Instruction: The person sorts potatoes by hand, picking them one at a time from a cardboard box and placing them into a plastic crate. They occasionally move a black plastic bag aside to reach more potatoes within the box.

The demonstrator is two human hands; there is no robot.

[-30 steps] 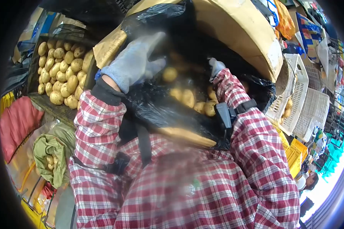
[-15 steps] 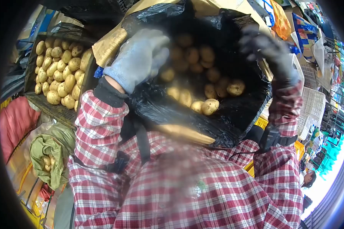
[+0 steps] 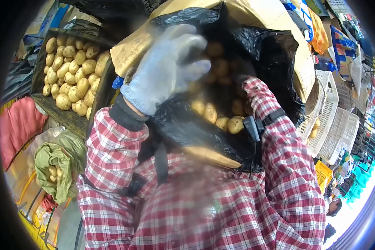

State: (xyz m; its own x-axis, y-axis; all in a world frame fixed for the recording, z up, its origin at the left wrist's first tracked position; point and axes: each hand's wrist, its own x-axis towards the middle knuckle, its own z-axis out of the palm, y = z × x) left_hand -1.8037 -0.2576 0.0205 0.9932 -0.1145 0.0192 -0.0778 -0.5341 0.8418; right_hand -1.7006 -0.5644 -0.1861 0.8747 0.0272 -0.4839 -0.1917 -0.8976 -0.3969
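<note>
My left hand (image 3: pixel 168 64), in a pale blue-grey work glove, hovers over the left side of a box lined with a black plastic bag (image 3: pixel 187 125). Its fingers are spread and hold nothing I can see. Inside the bag lie several potatoes (image 3: pixel 210 112), some lit and others deep in shadow. My right sleeve (image 3: pixel 264 98) reaches down into the bag from the right, with a black strap and a small device at the forearm. The right hand itself is lost in the dark interior, so its fingers are hidden. Brown cardboard (image 3: pixel 275 23) surrounds the liner.
A dark crate (image 3: pixel 37 98) full of potatoes stands at the left. Below it is an open green sack (image 3: pixel 41 162) with a few potatoes. White plastic baskets (image 3: pixel 339 133) and a yellow crate (image 3: pixel 323 175) are at the right. A person's head (image 3: pixel 334 207) shows far right.
My right hand has moved from the bag's right rim down and left into its interior. My left hand stays over the left side, its fingers now more spread.
</note>
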